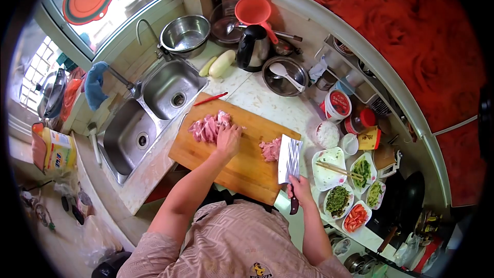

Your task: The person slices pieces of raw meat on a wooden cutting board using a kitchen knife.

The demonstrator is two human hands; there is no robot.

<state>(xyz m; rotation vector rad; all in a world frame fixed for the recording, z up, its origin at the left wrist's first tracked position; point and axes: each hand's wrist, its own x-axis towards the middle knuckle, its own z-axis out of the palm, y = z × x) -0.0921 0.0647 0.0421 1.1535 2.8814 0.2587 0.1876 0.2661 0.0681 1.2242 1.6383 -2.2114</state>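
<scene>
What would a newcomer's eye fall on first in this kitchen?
Probably the broad cleaver in the right hand, beside the smaller meat pile on the wooden cutting board. The left hand is at the larger meat pile, nearer the sink. Red floral cupboard doors stand out, upper right.

The left hand point(229, 140) has its fingers on a pile of meat point(206, 127) on the board point(234, 167). The right hand point(301, 191) grips a cleaver point(288, 162), its blade by a smaller pile point(269, 151). Vegetables point(337, 200) sit in dishes to the right.

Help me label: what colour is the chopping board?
The chopping board is golden brown; head view.
</scene>
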